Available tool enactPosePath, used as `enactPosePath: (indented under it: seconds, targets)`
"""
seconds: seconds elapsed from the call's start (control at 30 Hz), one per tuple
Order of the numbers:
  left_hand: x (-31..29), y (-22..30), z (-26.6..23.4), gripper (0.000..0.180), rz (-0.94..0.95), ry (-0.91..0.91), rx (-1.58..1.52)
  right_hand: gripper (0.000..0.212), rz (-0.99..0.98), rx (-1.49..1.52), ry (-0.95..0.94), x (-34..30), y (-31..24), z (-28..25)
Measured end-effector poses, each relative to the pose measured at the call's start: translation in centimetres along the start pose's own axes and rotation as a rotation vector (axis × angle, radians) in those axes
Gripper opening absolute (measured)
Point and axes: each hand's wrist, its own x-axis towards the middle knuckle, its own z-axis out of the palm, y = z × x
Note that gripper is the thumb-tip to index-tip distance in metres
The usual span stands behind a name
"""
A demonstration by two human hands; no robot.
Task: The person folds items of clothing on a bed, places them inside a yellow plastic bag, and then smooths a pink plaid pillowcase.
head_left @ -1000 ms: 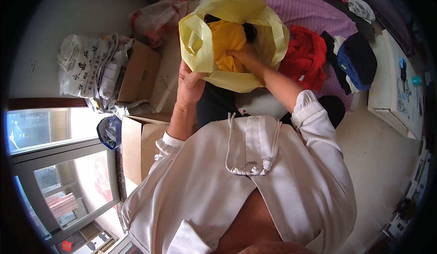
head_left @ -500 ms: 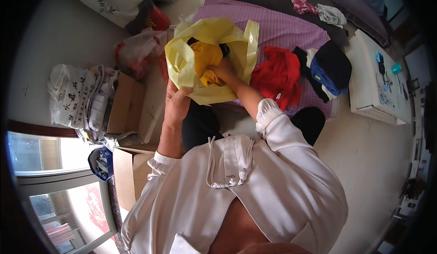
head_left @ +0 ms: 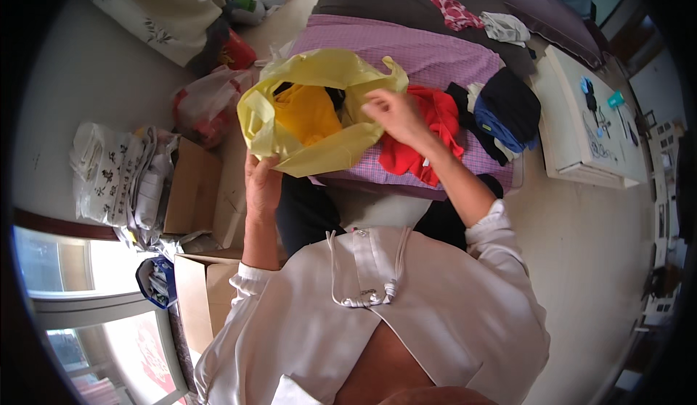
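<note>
A yellow plastic bag (head_left: 319, 160) stands at the near edge of the bed, its mouth wide apart. Inside lies a folded yellow garment (head_left: 308, 115) with black parts beside it. My left hand (head_left: 263, 180) grips the near left side of the bag, thumb on the outside; the other fingers are mostly hidden. Over the bag's right rim hovers my right hand (head_left: 398, 117), its fingers loosely bent and apart, with nothing seen in them. Just right of the bag, partly behind my right hand and forearm, a red garment (head_left: 435, 118) lies crumpled on the bed.
Dark folded clothes (head_left: 508, 107) are piled right of the red garment on a purple checked sheet (head_left: 363, 35). A white cabinet (head_left: 581, 125) with small items stands at the right. Cardboard boxes (head_left: 194, 187) and plastic-wrapped bundles (head_left: 109, 173) stand at the left.
My right hand has let go of the yellow garment and come out of the bag to its right rim. The garment now lies inside; my left hand still holds the bag.
</note>
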Motion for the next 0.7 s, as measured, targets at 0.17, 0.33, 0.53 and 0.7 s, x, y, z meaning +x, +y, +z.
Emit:
enactPosePath:
  seconds: [0.17,0.33,0.53,0.7]
  targets:
    - [-0.4,0.0,0.3,0.047,0.013,0.007,-0.010,0.020,0.026,-0.173,0.498,-3.4,5.1,-12.7]
    - [-0.7,-0.3,0.5,0.050,-0.003,-0.007,0.016,0.027,0.266,-0.523,0.905,-8.3,14.3,-23.0]
    - [-0.9,-0.5,1.1,0.054,0.004,-0.010,0.046,0.091,0.849,-0.550,0.935,-11.2,19.8,-24.8]
    - [-1.1,-0.2,1.2,0.055,0.022,-0.063,0.050,0.097,0.898,-0.397,0.748,-11.2,22.9,-26.0]
